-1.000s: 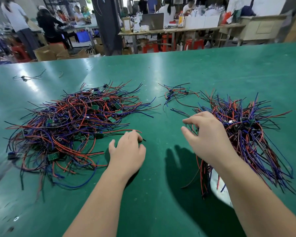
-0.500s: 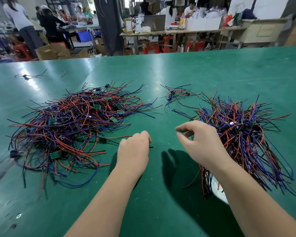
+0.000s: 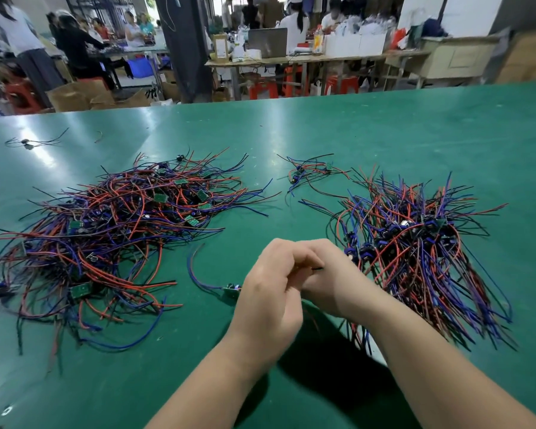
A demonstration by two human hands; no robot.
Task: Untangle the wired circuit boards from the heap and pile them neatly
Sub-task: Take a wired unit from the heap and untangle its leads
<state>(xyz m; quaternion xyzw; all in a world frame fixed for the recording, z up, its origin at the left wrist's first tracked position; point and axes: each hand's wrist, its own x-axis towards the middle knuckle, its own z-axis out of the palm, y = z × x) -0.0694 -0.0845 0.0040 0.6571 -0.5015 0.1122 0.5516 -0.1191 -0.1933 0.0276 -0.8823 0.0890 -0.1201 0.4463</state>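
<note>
Table (image 3: pixel 384 125): two heaps (image 3: pixel 106 236) (image 3: pixel 415 243), two hands (image 3: pixel 270 286) (image 3: pixel 334 283)

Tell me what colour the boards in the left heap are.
Green; the boards show best in the head view.

Bright, even overhead light fills the scene. White glare streaks the green tabletop (image 3: pixel 415 144) at ten and eleven o'clock. A dense, soft-edged shadow lies at six o'clock. Wide-angle bending curves the far edge; wires (image 3: pixel 464 305) at four o'clock smear, and the twelve o'clock background is soft.
</note>
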